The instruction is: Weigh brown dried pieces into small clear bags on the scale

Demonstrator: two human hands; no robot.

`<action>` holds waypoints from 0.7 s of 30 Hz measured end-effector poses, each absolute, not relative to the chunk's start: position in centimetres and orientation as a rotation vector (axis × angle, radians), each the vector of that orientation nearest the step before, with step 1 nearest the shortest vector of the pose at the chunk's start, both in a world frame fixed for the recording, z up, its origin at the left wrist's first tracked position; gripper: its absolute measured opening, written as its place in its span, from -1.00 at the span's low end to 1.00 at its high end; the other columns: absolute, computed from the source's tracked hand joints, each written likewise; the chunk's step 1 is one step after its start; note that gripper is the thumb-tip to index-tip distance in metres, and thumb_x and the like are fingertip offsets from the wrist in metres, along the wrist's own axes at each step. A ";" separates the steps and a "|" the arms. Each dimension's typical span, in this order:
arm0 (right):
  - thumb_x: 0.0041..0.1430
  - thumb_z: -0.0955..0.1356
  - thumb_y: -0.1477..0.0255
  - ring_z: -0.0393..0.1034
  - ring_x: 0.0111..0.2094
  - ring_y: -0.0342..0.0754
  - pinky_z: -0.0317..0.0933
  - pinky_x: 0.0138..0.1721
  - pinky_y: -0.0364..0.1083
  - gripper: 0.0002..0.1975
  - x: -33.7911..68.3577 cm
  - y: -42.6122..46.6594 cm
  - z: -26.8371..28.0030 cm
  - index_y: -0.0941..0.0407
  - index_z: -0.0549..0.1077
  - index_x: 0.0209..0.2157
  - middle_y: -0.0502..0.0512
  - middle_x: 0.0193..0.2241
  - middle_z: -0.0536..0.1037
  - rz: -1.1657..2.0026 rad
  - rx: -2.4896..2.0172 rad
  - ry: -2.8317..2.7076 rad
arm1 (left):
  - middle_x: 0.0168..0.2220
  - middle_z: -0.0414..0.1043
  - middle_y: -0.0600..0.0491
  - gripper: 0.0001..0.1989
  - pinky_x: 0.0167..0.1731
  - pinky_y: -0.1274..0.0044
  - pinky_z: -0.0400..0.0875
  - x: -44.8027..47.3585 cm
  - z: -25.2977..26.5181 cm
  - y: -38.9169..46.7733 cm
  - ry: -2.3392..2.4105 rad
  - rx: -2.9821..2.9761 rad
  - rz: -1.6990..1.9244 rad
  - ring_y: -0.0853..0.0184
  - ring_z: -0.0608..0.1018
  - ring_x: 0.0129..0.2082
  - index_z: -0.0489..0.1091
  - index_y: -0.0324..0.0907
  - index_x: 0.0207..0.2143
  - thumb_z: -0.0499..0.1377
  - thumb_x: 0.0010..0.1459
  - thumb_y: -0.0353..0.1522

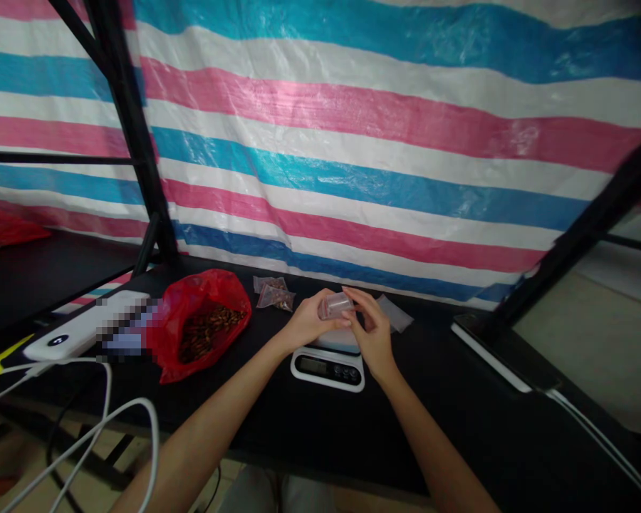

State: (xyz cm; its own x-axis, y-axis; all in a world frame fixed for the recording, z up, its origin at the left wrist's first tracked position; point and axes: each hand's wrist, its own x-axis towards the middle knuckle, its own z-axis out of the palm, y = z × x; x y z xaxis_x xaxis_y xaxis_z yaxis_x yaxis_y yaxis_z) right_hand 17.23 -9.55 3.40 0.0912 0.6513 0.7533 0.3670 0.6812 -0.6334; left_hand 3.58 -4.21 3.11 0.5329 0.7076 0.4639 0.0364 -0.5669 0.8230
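Both hands meet above a white digital scale (328, 368) on the black table. Between them is a small clear plastic cup (335, 306), tilted on its side. My left hand (308, 318) is closed round the cup from the left. My right hand (372, 328) grips the cup's right end with its fingertips. The cup hides part of the scale's plate, and I cannot make out its contents. To the left sits a red plastic bag (229, 292), its mouth open, with many small brown pieces (208, 331) inside.
Small filled zip bags (275, 293) lie behind my left hand. A clear flat bag (396, 314) lies beyond my right hand. A white power bank (80, 328) with cables is at the left. A dark flat device (491, 349) lies at the right. Striped sheeting (352, 164) hangs behind.
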 end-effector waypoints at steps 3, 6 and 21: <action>0.01 0.34 0.44 0.29 -0.09 0.00 0.24 -0.17 -0.03 -0.72 17.4 -9.4 3.2 0.07 0.39 -0.16 0.14 -0.13 0.41 0.306 -0.863 -1.422 | -0.37 0.36 0.10 -0.54 -0.35 0.55 0.26 3.2 3.6 -4.2 0.739 2.123 1.078 0.37 0.39 -0.39 0.29 -0.19 -0.22 0.20 -0.13 -0.10; -0.01 0.36 0.43 0.32 -0.14 -0.04 0.22 -0.16 -0.05 -0.69 17.8 -9.0 2.9 0.08 0.34 -0.16 0.12 -0.16 0.42 0.376 -0.859 -1.275 | -0.31 0.38 0.07 -0.54 -0.19 0.44 0.21 3.1 3.8 -4.0 0.950 2.300 1.186 0.29 0.38 -0.28 0.30 -0.16 -0.20 0.19 -0.12 -0.08; 0.03 0.32 0.31 0.34 -0.14 -0.05 0.15 -0.07 0.01 -0.57 20.5 -7.7 2.3 0.04 0.29 -0.02 0.11 -0.06 0.36 0.581 -0.842 -0.933 | 0.20 -0.07 -0.12 -0.40 0.13 0.15 -0.27 3.5 3.2 -5.2 0.830 2.311 1.224 0.19 -0.03 0.21 -0.16 -0.14 0.18 -0.04 0.14 -0.17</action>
